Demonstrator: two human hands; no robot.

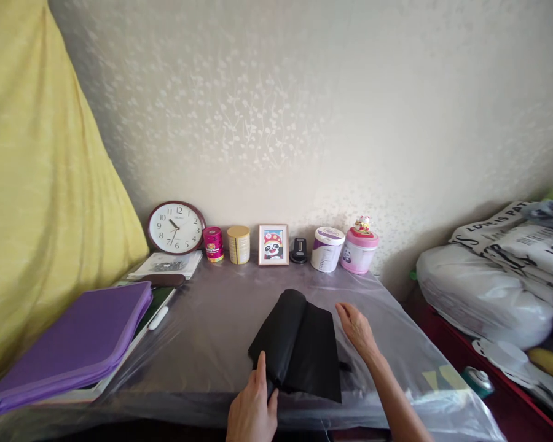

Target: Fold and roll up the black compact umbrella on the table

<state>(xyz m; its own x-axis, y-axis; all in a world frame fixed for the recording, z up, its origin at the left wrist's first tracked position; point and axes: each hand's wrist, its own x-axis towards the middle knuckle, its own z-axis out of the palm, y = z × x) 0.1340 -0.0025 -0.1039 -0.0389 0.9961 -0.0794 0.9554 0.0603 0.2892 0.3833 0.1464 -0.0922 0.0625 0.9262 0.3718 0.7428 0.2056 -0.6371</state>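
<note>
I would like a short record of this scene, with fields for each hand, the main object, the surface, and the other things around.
left hand: flat, fingers on the near left edge of the black fabric
right hand: open, at the fabric's right edge
black fabric: folded, partly rolled, lying on the table
table: covered with clear plastic sheet
left side: purple folder
back row: wall clock, framed panda picture, pink tin
</note>
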